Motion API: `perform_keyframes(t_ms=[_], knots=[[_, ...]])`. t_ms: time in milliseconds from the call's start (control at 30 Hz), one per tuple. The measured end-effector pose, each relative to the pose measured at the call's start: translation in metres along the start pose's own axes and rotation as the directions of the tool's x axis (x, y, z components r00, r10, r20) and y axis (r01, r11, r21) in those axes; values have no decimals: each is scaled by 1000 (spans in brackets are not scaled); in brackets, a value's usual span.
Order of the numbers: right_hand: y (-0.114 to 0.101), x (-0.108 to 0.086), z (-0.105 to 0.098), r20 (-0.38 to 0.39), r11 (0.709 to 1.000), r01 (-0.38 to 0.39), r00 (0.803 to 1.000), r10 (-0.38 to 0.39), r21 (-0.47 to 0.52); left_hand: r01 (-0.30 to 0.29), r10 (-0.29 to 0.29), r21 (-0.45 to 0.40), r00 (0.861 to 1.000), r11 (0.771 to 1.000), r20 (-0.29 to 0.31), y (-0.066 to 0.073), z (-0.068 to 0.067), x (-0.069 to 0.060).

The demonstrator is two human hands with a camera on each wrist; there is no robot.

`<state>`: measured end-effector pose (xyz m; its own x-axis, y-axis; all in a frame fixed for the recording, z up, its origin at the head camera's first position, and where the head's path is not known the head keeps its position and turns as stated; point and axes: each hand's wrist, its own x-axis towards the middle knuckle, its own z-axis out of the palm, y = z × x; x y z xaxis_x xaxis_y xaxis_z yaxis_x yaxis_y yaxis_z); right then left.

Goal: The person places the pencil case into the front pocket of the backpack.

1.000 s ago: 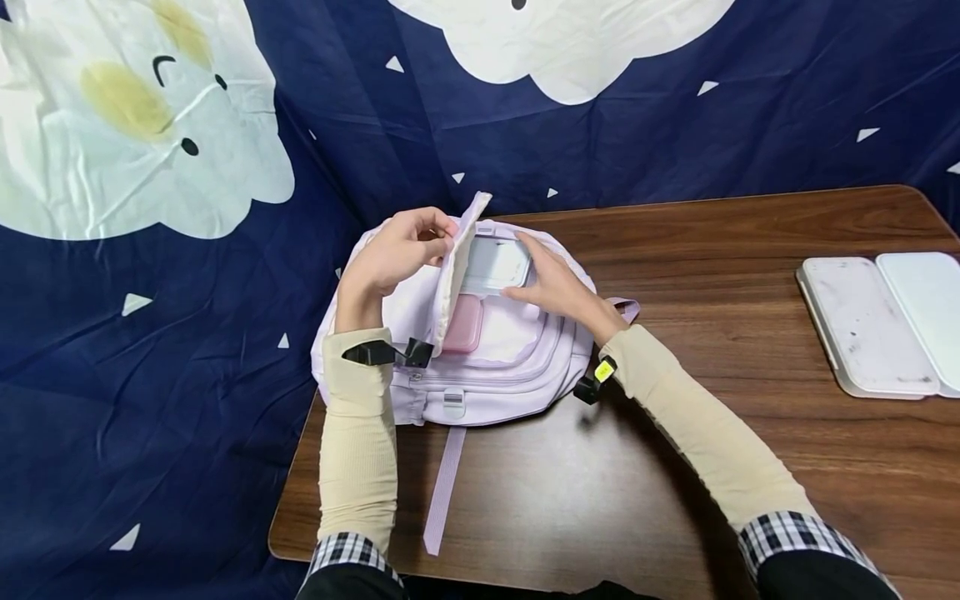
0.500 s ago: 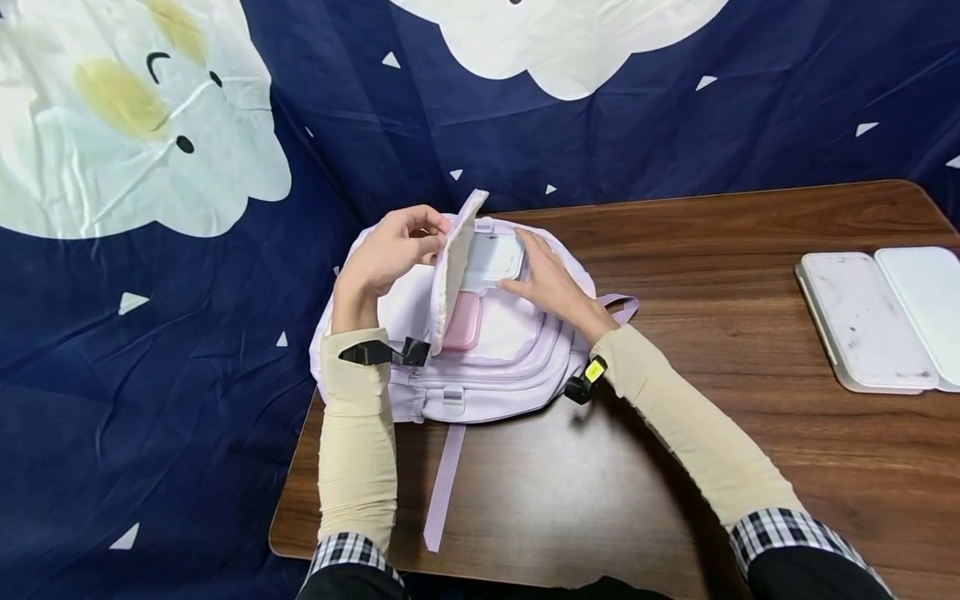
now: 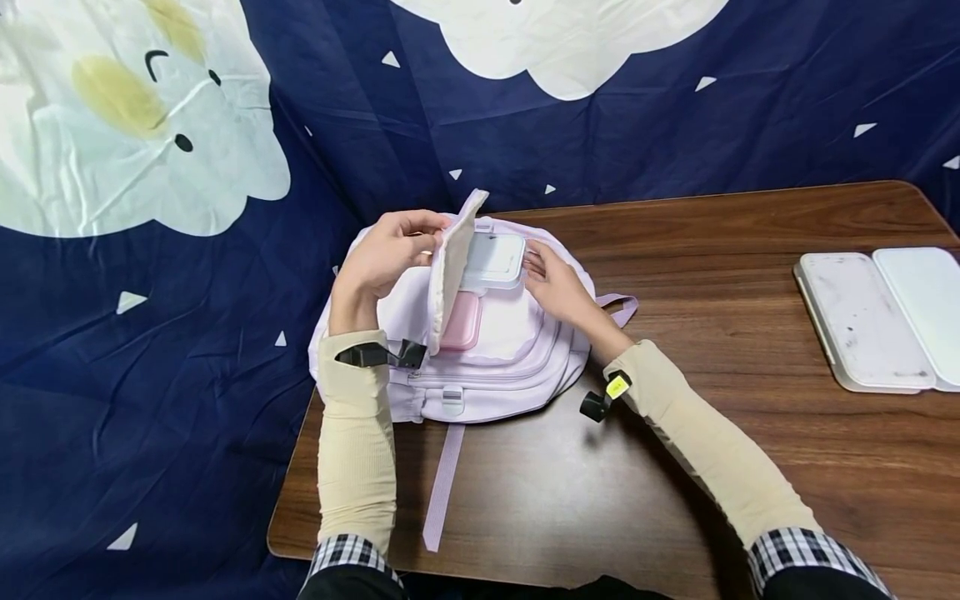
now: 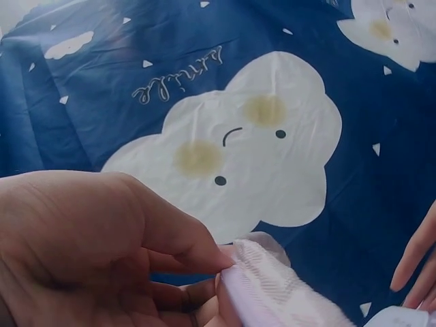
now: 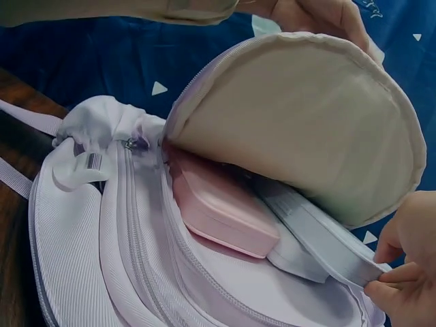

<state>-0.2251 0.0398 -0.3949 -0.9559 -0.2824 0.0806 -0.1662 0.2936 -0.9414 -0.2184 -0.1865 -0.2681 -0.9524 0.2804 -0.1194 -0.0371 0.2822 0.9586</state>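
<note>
A pale lilac backpack [image 3: 517,387] lies on the table with its front flap [image 3: 456,275] lifted. My left hand [image 3: 386,257] pinches the flap's edge between thumb and fingers, also seen in the left wrist view, where the hand [image 4: 102,245] grips the fabric [image 4: 286,293]. Inside the pocket lie a pink case [image 3: 462,322] and a pale translucent case [image 3: 495,258]. My right hand [image 3: 558,287] is at the translucent case's right end; in the right wrist view its thumb and fingers [image 5: 392,283] pinch the end of that case [image 5: 320,238], beside the pink case [image 5: 225,208].
A white case [image 3: 870,325] stands unfolded at the right of the brown table [image 3: 697,467]. A lilac strap [image 3: 445,492] hangs toward the front edge, and a loop [image 3: 624,310] sticks out at the bag's right. A blue cloud-patterned cloth [image 3: 465,117] hangs behind.
My right hand has shifted slightly right and its fingers have curled from spread over the translucent case to its right end. The left hand still holds the flap, almost unmoved.
</note>
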Motion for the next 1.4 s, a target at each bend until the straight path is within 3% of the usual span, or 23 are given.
perform_keyframes(t_ms=[167,300,667,1067,1400], knots=[[-1,-2,0,-4,1000,8,1000,-8,6,-19,21,-92,1000,996,21,-1,0,0],[-2,0,3,-11,1000,19,1000,-19,6,-42,45,-115,999,992,29,-1,1,0],[-15,12,31,-17,977,42,999,-47,-210,-61,65,-128,998,990,23,-2,4,0],[-6,9,12,-70,994,-72,995,67,-80,-60,58,-134,998,989,-18,-3,1,-1],[5,0,-13,-171,999,-31,985,24,-38,-61,58,-144,998,988,-29,-8,-3,-3]])
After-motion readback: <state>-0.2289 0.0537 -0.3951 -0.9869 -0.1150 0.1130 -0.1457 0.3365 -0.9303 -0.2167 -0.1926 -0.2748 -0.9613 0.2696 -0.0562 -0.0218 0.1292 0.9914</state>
